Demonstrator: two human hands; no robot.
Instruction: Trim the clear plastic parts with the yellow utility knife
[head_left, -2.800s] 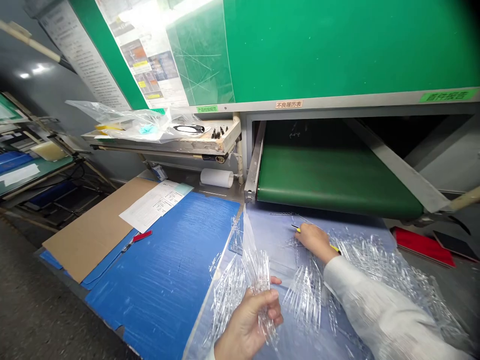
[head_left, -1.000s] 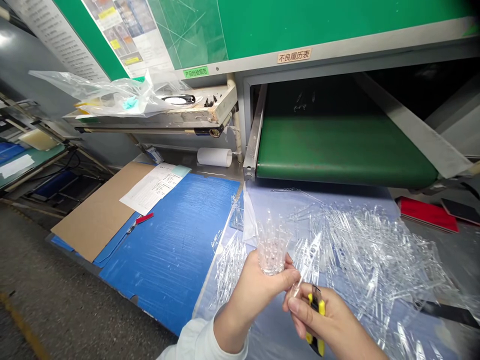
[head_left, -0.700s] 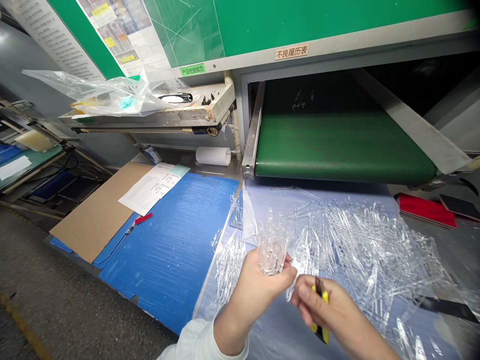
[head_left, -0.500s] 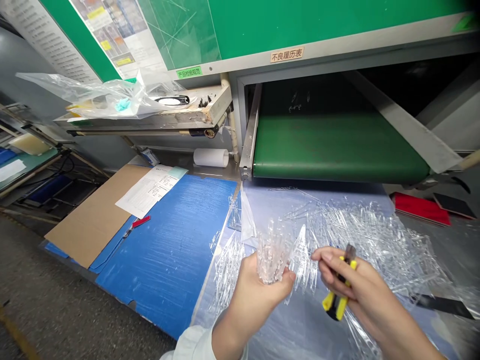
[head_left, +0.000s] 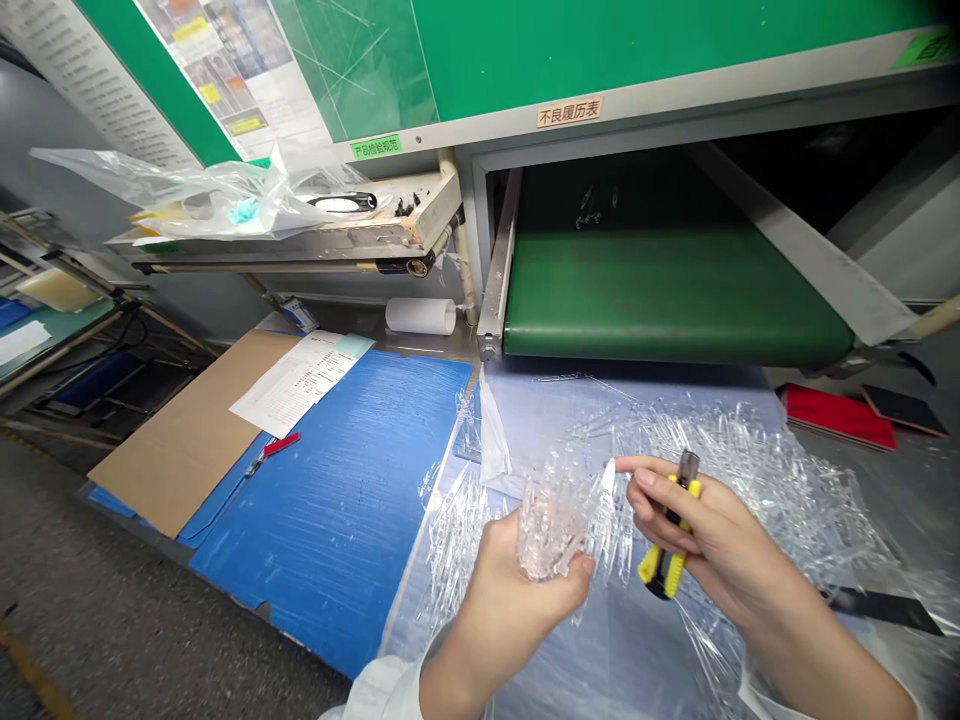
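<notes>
My left hand point(head_left: 517, 590) is closed around a bundle of clear plastic parts point(head_left: 551, 515), held upright above the bench. My right hand point(head_left: 690, 530) grips a yellow and black cutter point(head_left: 666, 560) in its palm. Its thumb and forefinger pinch one clear plastic strip point(head_left: 609, 478) next to the bundle. A large heap of loose clear plastic parts point(head_left: 757, 480) lies on a clear plastic sheet point(head_left: 570, 420) under both hands.
A green conveyor belt point(head_left: 667, 300) ends just behind the heap. Left of the hands lie a blue corrugated board point(head_left: 337, 500), cardboard point(head_left: 187, 440), a paper form point(head_left: 300, 380) and a white roll point(head_left: 420, 315). A red pad point(head_left: 836, 415) sits at right.
My right hand came back from the heap near the belt to beside the bundle, then rose with the cutter and a strip. My left hand keeps the bundle.
</notes>
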